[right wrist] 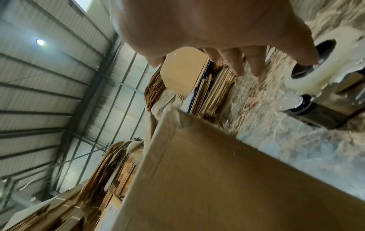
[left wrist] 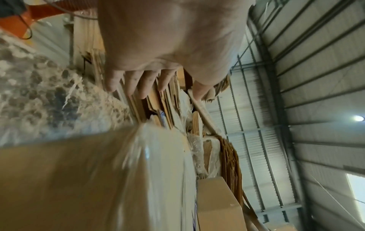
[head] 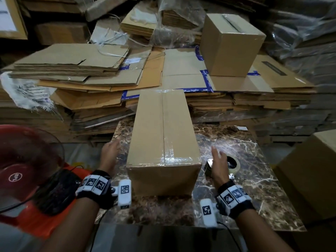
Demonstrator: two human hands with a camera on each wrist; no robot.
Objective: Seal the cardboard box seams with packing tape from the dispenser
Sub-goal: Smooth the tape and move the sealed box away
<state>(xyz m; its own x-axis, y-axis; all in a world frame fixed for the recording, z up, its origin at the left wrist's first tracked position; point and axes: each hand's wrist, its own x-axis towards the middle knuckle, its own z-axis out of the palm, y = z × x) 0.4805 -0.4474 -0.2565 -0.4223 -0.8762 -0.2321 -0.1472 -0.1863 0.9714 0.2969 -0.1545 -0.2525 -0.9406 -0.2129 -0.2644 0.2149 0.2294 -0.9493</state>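
Observation:
A long brown cardboard box (head: 163, 133) lies on the marble table (head: 245, 188), its top seam covered by clear tape (head: 169, 157) that also crosses the near edge. My left hand (head: 112, 148) hovers just left of the box with its fingers spread and holds nothing. My right hand (head: 218, 159) hangs at the box's right side, fingers straight, directly over the tape dispenser (head: 233, 163), which rests on the table. In the left wrist view the left hand (left wrist: 138, 84) is empty above the box (left wrist: 79, 179). In the right wrist view the right hand (right wrist: 237, 62) does not touch the dispenser (right wrist: 308, 75) or the box (right wrist: 217, 179).
Tall stacks of flattened cardboard (head: 81, 73) rise right behind the table. A taped box (head: 231, 46) stands on them at the back right. A red fan (head: 27, 160) sits at my left and another box (head: 309, 170) at the table's right edge.

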